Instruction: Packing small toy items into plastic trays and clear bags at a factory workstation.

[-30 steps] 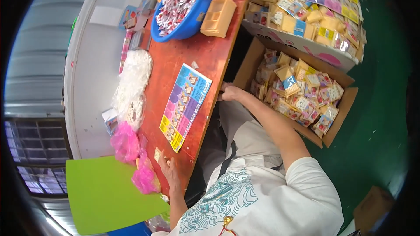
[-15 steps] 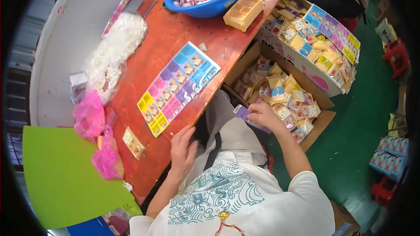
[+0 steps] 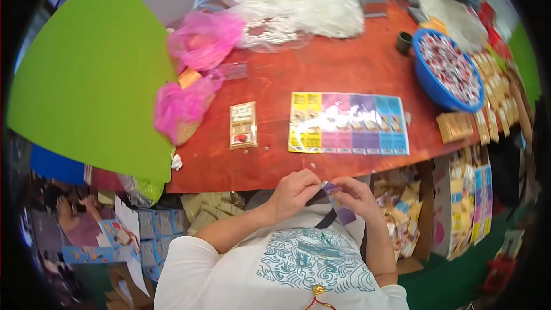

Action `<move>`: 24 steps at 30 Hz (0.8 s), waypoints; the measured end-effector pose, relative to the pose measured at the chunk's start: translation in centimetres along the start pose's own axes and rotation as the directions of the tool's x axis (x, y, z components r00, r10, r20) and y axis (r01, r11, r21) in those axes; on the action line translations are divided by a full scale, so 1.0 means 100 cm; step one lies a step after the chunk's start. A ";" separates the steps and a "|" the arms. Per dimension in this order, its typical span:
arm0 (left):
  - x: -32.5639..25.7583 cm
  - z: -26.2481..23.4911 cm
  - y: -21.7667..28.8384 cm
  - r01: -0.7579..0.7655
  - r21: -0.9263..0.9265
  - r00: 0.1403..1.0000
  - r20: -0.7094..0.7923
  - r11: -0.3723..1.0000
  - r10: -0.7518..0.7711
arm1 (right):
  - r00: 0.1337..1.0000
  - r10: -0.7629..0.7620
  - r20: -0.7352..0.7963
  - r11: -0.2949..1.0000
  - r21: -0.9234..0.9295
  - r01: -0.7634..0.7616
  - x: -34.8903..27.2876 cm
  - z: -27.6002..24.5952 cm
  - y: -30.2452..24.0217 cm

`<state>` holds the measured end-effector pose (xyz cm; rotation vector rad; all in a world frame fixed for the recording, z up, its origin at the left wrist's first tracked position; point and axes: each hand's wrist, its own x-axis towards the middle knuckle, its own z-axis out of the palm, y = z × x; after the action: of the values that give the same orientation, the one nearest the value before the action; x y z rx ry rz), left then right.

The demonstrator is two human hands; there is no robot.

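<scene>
By table (image 3: 270, 167) edge, L hand (image 3: 295, 195) & R hand (image 3: 358, 197), fingers pinched, hold purple card (image 3: 344, 213); best kept light, w/o creasing.

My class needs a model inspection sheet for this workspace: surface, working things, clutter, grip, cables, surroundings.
Surface: red tabletop, small specks towards the near edge.
Working things: narrow purple printed card between the hands; flat rectangular tan tray with white pieces; glossy rectangular sheet in yellow, pink, purple and blue.
Clutter: crumpled pink plastic bags at left; clear plastic bag at the far side; round blue plastic basin of small wrapped packets at right.
Grip: right hand holds the card; left hand has its fingertips at the card's upper end, pinch unclear.
Cables: nothing seen.
Surroundings: large lime-green sheet at left; brown cardboard box of tan packs at right; green floor; another person at lower left.
</scene>
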<state>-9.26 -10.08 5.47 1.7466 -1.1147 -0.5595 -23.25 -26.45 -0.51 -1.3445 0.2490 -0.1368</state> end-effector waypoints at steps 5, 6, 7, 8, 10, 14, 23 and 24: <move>-0.022 -0.057 -0.005 0.000 0.019 0.958 -0.288 1.000 0.005 | 0.974 0.175 0.141 0.982 -0.092 -0.163 0.045 0.021 -0.035; -0.025 -0.066 -0.009 0.020 -0.053 0.941 -0.337 0.998 -0.036 | 0.970 0.186 0.154 0.980 -0.106 -0.171 0.054 0.024 -0.034; -0.028 -0.077 -0.012 0.073 -0.150 0.920 -0.372 0.986 -0.125 | 0.981 0.130 0.145 0.986 -0.125 -0.112 0.066 0.028 -0.032; -0.029 -0.087 -0.017 0.076 -0.161 0.913 -0.385 0.984 -0.133 | 0.988 0.072 0.137 0.988 -0.143 -0.053 0.077 0.033 -0.032; -0.031 -0.106 -0.028 0.157 -0.332 0.855 -0.425 0.930 -0.297 | 0.989 0.114 0.098 0.989 -0.105 -0.103 0.102 0.047 -0.038; -0.030 -0.134 -0.073 0.141 -0.317 0.733 -0.604 0.938 -0.314 | 0.988 0.103 0.111 0.961 -0.268 -0.071 0.163 0.074 -0.047; -0.020 -0.172 -0.149 0.473 0.280 0.630 -0.770 0.835 -0.098 | 0.983 0.034 0.180 0.767 -0.635 0.090 0.256 0.119 -0.010; -0.019 -0.172 -0.156 0.484 0.338 0.627 -0.778 0.807 -0.050 | 0.980 -0.013 0.201 0.711 -0.687 0.150 0.260 0.119 -0.003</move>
<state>9.74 1.70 -1.10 2.3306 -0.3878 0.3591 4.93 -21.50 -0.40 -2.1274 0.0780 0.0184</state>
